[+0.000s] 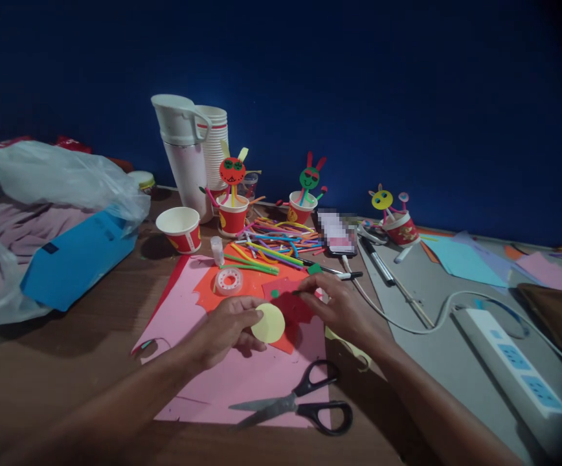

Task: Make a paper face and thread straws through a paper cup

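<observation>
My left hand (235,329) pinches a pale yellow paper circle (270,323) between thumb and fingers, above a pink sheet (198,382). To its right, my right hand (327,299) reaches over red paper scraps (283,289), its thumb and fingers drawn together; whatever lies between them is too small to tell. Black-handled scissors (293,404) lie open on the pink sheet's front edge. Beyond my left hand a tape roll (229,281) rests on orange paper (206,291). A yellow offcut (353,349) lies under my right wrist.
Behind are colourful pipe cleaners (281,239), three cup figures with paper faces (232,171), a paper cup (179,223) and a white flask (184,162). A plastic bag (67,188) sits left. At right are a phone (338,233), cable, pens and power strip (514,362).
</observation>
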`<state>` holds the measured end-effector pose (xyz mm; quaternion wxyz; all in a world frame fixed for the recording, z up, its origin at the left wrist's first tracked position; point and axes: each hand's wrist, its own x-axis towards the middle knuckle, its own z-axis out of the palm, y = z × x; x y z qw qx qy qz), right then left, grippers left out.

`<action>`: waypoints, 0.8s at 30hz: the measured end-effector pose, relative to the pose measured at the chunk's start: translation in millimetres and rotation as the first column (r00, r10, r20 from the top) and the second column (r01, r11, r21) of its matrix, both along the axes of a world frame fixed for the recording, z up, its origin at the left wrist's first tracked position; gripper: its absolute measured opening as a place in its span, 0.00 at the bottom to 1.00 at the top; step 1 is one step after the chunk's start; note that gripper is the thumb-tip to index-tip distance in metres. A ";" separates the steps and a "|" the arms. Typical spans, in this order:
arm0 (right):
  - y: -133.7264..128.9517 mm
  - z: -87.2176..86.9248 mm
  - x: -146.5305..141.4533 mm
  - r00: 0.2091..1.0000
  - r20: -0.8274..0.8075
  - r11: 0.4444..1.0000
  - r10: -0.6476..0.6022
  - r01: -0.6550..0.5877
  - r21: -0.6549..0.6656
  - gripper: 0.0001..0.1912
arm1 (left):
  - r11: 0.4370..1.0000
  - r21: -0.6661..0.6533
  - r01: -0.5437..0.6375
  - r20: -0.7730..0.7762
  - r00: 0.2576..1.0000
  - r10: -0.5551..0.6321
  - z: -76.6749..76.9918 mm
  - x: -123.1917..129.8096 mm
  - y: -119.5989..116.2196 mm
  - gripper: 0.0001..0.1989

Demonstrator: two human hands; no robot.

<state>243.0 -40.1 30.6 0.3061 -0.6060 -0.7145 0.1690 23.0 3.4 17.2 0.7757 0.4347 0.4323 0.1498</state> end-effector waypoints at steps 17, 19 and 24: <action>-20.5 -22.0 -37.5 0.993 -0.076 0.939 0.089 -0.059 0.338 0.07 | 1.000 -0.027 -0.003 0.070 0.998 0.005 -5.8 0.9 -4.5 0.16; -21.0 -23.1 -38.7 0.994 -0.025 0.927 0.106 -0.090 0.363 0.08 | 0.999 -0.036 -0.021 0.117 0.993 0.025 -5.8 1.5 -5.1 0.13; -19.7 -24.2 -43.4 0.995 0.061 0.912 0.084 -0.101 0.398 0.07 | 0.997 -0.049 -0.060 0.194 0.979 0.068 -1.9 2.4 -6.4 0.11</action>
